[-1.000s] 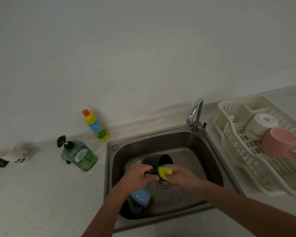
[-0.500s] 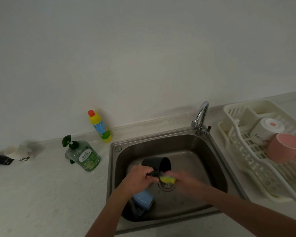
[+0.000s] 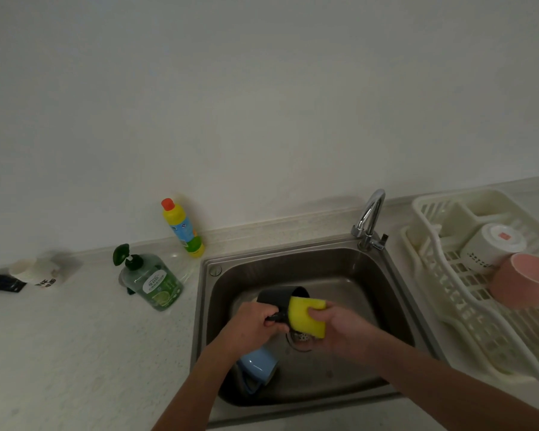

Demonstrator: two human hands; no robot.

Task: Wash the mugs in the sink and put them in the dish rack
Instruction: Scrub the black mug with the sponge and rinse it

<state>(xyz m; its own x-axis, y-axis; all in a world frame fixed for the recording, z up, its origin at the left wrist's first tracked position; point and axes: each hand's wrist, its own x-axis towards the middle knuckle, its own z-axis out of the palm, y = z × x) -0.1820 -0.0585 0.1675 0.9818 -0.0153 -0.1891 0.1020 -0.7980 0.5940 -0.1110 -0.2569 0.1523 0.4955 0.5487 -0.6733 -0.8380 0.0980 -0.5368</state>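
We saw the left hand [image 3: 255,325] curled round the handle of a black mug [image 3: 276,301], holding it on its side above the sink [image 3: 395,293] with its mouth turned toward the right hand [image 3: 339,326]. That hand pinched a yellow sponge [image 3: 307,315], thumb on its face, and the sponge's upper end sat at the mug's rim, covering most of the opening. The black mug looked matte and dark, its handle almost hidden by the fingers.

Below the left wrist a light blue mug [image 3: 257,367] lay on its side on the steel sink floor, near the drain strainer [image 3: 301,337]. The chrome tap [image 3: 369,220] stood at the sink's back right corner.

To the right, on the bench [image 3: 75,353], the cream dish rack [image 3: 448,306] held a white mug [image 3: 492,247] bottom up and a pink mug [image 3: 525,279] tipped just beside it. Left of the sink stood a green soap dispenser [image 3: 151,279] and a yellow bottle with a red cap [image 3: 182,228].
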